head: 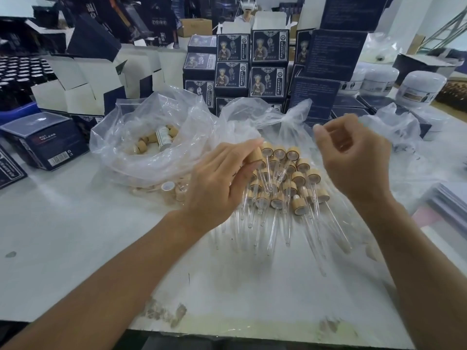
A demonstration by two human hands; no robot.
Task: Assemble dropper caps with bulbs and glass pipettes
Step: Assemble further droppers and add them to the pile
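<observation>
Left hand [217, 178] curled round one wooden cap [253, 155] at far edge of finished dropper pile [283, 183] mid-surface [75, 248], thumb and fingers [249, 144] pinching it; right hand [353, 160] raised above pile, fingers loosely curled, looks empty though thin glass hard to rule out. Caps light, stiff, slightly slick, so best taken by the wooden collar; glass pipettes [275, 223] thin, brittle, prone to roll and snap, likely safest held near upper end, pushed straight in without bending. Loose caps in plastic bag [151, 147] to left.
</observation>
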